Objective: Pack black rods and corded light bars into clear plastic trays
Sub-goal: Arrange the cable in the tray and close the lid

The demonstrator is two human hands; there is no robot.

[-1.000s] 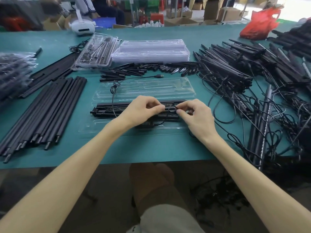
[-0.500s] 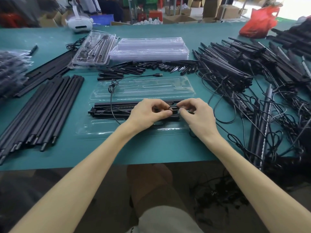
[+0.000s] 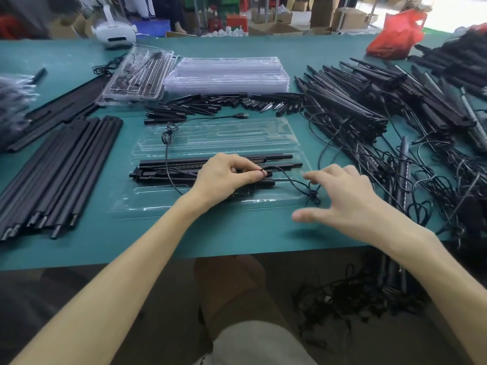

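Note:
An open clear plastic tray point(image 3: 158, 204) lies in front of me on the green table. Black rods and a light bar point(image 3: 171, 168) lie across its middle. My left hand point(image 3: 226, 177) rests on them and pinches the thin black cord point(image 3: 279, 172) between thumb and forefinger. The cord runs right to a small tied bundle point(image 3: 313, 194) at the tray's right edge. My right hand point(image 3: 347, 198) hovers just right of that bundle with fingers spread, holding nothing. Another stretch of cord point(image 3: 166, 143) loops over the tray's lid to a USB plug point(image 3: 241, 115).
Long black rods point(image 3: 60, 175) lie at the left. A stack of empty clear trays point(image 3: 226, 75) and a packed tray point(image 3: 137, 75) sit at the back, short black pieces point(image 3: 216, 104) before them. Piled light bars with tangled cords point(image 3: 382, 106) fill the right side. More cords hang below the table edge.
My right hand has let go of the cord and moved right and toward me, its fingers spreading. My left hand keeps its pinch. The cord bundle now lies at the tray's right edge.

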